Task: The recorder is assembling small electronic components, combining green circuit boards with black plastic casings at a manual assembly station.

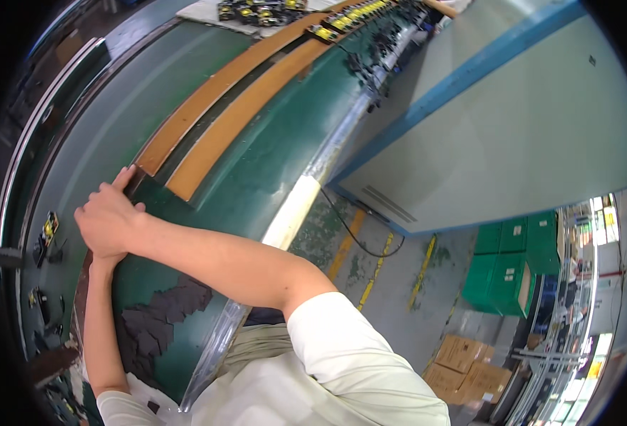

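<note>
My two hands meet at the left of the green work surface (256, 153), close to the near ends of two long orange-brown strips. My right hand (113, 216) lies across on top, its fingers bent down out of sight. Mostly hidden beneath it is my left hand (105, 255), of which little more than the wrist end shows. One finger reaches toward the corner of the left strip (207, 99); whose it is, I cannot tell. A dark brown edge (137, 179) shows beside the fingers. The right strip (249, 121) runs parallel, a narrow gap between.
Yellow-and-black parts (349, 19) line the strips' far end, and black parts (377, 57) lie right of them. Dark scraps (160, 319) sit near my body. More small parts (47, 234) rest at left. A large grey cabinet (498, 128) with blue edges stands at right.
</note>
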The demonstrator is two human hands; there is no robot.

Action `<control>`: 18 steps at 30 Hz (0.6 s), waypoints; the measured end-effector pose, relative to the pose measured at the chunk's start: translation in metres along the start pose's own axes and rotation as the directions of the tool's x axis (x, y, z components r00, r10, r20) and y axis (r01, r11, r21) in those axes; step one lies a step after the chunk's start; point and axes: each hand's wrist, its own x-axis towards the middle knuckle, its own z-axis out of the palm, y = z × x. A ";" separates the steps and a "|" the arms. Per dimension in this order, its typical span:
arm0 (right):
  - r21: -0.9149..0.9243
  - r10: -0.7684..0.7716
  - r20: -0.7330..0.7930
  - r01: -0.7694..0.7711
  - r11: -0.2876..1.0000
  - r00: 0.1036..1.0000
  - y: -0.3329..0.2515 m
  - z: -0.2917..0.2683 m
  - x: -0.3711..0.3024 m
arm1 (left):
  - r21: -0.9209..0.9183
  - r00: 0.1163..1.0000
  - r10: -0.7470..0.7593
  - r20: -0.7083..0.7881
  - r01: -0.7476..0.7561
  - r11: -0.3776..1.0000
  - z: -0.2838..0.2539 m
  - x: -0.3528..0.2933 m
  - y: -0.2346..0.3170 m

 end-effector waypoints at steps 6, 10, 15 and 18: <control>-0.261 -0.004 -0.270 -0.069 0.963 0.963 0.002 0.022 -0.004 | 0.184 0.955 0.296 0.008 -0.292 0.938 -0.012 0.006 -0.006; -0.059 -0.122 -0.195 0.113 0.992 0.973 0.007 0.004 -0.004 | 0.283 0.902 0.429 0.041 -0.422 0.861 -0.020 0.001 0.004; -0.023 -0.178 -0.198 0.177 0.984 0.964 0.019 -0.001 -0.011 | -0.405 0.939 -0.273 0.211 0.338 0.850 0.002 -0.011 0.056; -0.057 -0.178 -0.179 0.170 0.984 0.968 0.020 -0.005 -0.013 | -0.403 0.949 -0.262 0.177 0.312 0.860 0.003 -0.015 0.057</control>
